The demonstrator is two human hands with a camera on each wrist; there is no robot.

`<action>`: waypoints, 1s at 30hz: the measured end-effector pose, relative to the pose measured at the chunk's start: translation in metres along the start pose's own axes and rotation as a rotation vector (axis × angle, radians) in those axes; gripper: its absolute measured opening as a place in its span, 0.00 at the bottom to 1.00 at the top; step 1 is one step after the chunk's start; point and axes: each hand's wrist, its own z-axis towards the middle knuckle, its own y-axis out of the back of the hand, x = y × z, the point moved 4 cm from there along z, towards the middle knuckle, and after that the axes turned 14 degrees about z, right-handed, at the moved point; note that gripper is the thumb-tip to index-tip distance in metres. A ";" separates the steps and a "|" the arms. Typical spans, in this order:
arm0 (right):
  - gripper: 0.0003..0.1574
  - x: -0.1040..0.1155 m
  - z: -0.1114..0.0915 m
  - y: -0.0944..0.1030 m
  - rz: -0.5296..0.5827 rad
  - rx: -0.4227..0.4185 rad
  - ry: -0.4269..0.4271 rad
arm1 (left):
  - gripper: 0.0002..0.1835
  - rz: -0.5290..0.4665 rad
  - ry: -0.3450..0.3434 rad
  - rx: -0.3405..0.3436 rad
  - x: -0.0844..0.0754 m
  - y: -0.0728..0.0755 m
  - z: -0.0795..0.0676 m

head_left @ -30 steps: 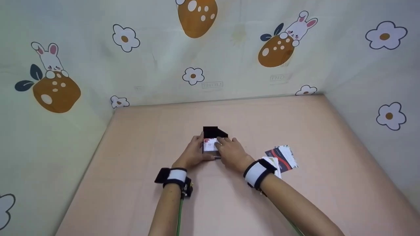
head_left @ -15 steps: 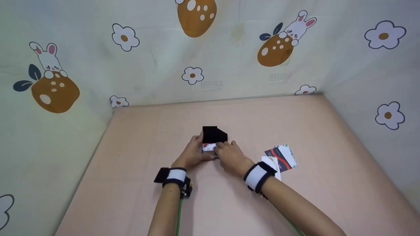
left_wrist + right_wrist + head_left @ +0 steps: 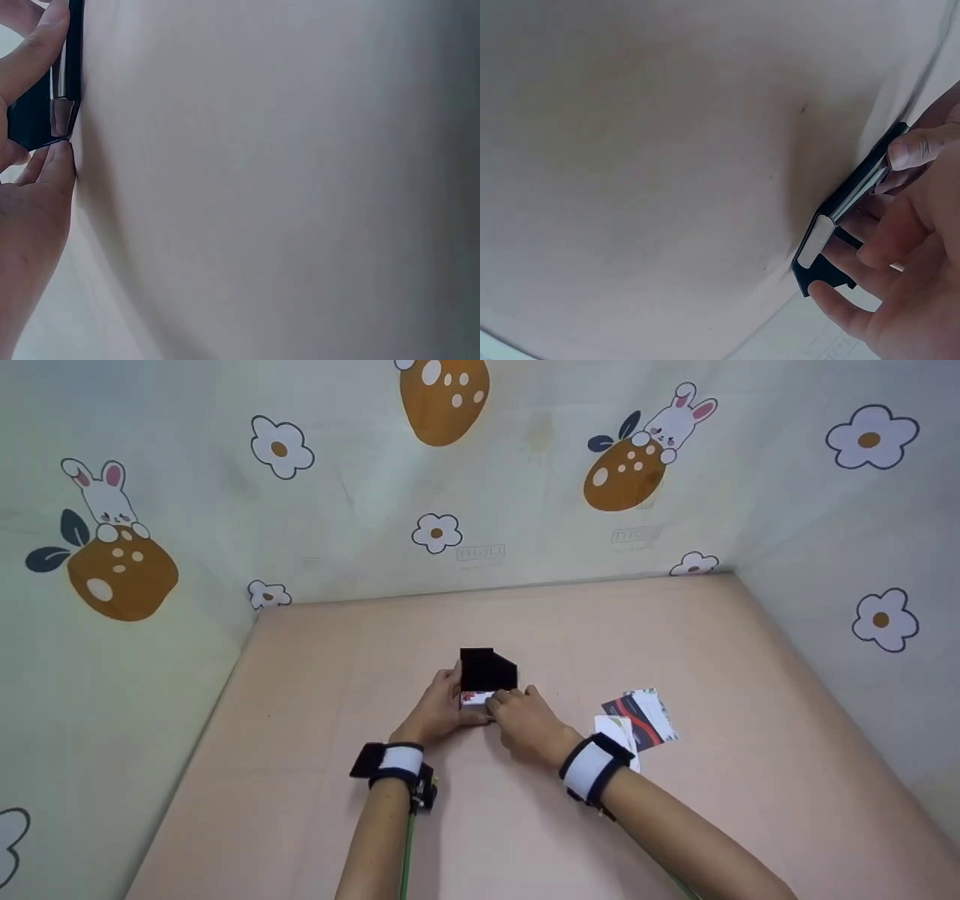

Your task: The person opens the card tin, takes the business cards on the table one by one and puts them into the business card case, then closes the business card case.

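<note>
A black business card case (image 3: 489,669) stands upright on the table with its lid raised. My left hand (image 3: 433,709) grips the case along its left side, thumb across the front; the left wrist view shows the case edge (image 3: 73,52) between thumb and fingers. At the front of the case shows a narrow strip of white business cards (image 3: 474,698) with a red flower print. My right hand (image 3: 531,724) has its fingers bent over the right part of those cards, hiding it. In the right wrist view the case's metal side (image 3: 816,241) lies beside these bent fingers (image 3: 844,304).
To the right, several loose cards lie overlapping: a dark card with a red stripe (image 3: 636,721), a white card with a leafy border (image 3: 657,709), and white cards (image 3: 616,729) partly behind the right wrist strap (image 3: 596,769). A printed cloth wall (image 3: 360,525) borders the pink tabletop (image 3: 360,652).
The cards have slid down toward me, so less of their face shows and more of the black lid is visible. My right fingers moved down with them; the left hand stays in place.
</note>
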 end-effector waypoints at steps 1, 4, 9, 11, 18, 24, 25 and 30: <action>0.21 0.000 -0.001 -0.001 0.012 0.007 -0.006 | 0.62 -0.002 -0.007 -0.002 0.000 0.000 0.000; 0.26 -0.002 -0.004 -0.003 0.048 0.035 -0.033 | 0.62 0.005 -0.013 -0.006 -0.002 -0.001 0.001; 0.31 0.002 -0.011 -0.001 0.038 0.020 -0.042 | 0.63 -0.005 -0.011 0.002 -0.003 -0.003 0.000; 0.31 0.005 -0.016 0.003 0.014 -0.015 -0.022 | 0.63 -0.004 -0.004 0.011 -0.002 -0.004 -0.001; 0.31 0.010 -0.042 0.019 -0.028 -0.096 0.042 | 0.62 -0.005 0.037 0.008 0.000 -0.001 -0.002; 0.29 -0.002 -0.063 0.039 -0.026 -0.152 0.069 | 0.62 -0.006 0.049 0.006 -0.002 0.001 0.000; 0.30 -0.003 -0.066 0.043 -0.022 -0.151 0.073 | 0.62 0.003 0.049 0.005 -0.002 0.001 0.000; 0.38 -0.007 -0.082 0.061 -0.042 -0.113 0.089 | 0.62 0.038 0.063 0.025 -0.001 0.003 -0.001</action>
